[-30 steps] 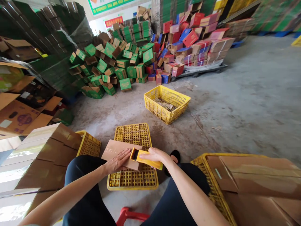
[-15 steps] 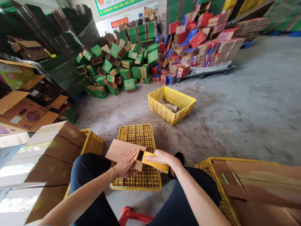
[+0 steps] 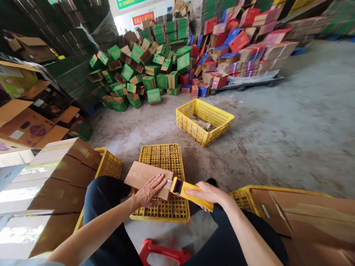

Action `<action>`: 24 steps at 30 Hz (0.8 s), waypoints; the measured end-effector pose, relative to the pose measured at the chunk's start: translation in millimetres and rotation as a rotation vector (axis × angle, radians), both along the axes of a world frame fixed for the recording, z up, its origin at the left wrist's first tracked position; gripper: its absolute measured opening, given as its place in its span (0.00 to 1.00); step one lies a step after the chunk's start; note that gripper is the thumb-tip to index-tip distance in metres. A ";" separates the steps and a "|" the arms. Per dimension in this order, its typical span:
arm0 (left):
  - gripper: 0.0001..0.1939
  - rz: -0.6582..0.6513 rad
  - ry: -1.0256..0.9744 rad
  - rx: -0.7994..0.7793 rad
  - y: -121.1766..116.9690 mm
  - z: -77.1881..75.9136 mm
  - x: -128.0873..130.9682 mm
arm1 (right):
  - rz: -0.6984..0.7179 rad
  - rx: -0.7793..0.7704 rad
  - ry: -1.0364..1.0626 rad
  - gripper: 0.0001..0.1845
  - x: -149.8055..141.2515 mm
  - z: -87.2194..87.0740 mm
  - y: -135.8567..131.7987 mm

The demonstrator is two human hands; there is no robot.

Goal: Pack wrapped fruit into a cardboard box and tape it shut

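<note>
A small cardboard box (image 3: 144, 175) lies tilted across an upturned yellow plastic crate (image 3: 161, 151). My left hand (image 3: 151, 190) presses flat on the box near its right end, fingers stretched out. To its right, my right hand (image 3: 203, 194) grips a yellow tape dispenser (image 3: 191, 194), its dark mouth facing the box. A short strip of clear tape (image 3: 168, 183) spans from the box top beside my left fingers to the dispenser. The dispenser stands just off the box's right edge.
Taped cartons (image 3: 63, 177) are stacked at my left. Flattened cardboard (image 3: 313, 207) fills a crate at my right. A yellow basket (image 3: 205, 125) stands ahead on the floor. Green boxes (image 3: 149, 82) and red and blue ones lie heaped behind. A red stool frame (image 3: 163, 251) is below me.
My right hand has moved the tape dispenser to the right, away from my left hand and off the box edge, drawing out tape. My left hand stays on the box.
</note>
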State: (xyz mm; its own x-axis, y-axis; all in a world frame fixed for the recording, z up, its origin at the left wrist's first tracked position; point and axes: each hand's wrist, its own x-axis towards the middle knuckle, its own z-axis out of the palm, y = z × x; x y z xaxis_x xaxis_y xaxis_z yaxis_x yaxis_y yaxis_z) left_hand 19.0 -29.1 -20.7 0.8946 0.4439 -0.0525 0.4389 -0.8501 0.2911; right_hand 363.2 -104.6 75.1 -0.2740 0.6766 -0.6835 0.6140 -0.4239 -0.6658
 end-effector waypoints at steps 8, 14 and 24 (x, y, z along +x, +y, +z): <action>0.62 0.021 0.030 0.046 -13.2 1.1 11.6 | -0.042 -0.060 0.011 0.20 -2.9 1.8 7.0; 0.59 -0.040 0.010 0.072 -25.6 -1.8 27.2 | -0.035 -0.058 0.029 0.20 0.8 -5.4 4.6; 0.58 -0.032 0.038 0.103 -25.2 -5.1 27.2 | -0.043 -0.054 0.048 0.20 10.8 -7.9 -7.1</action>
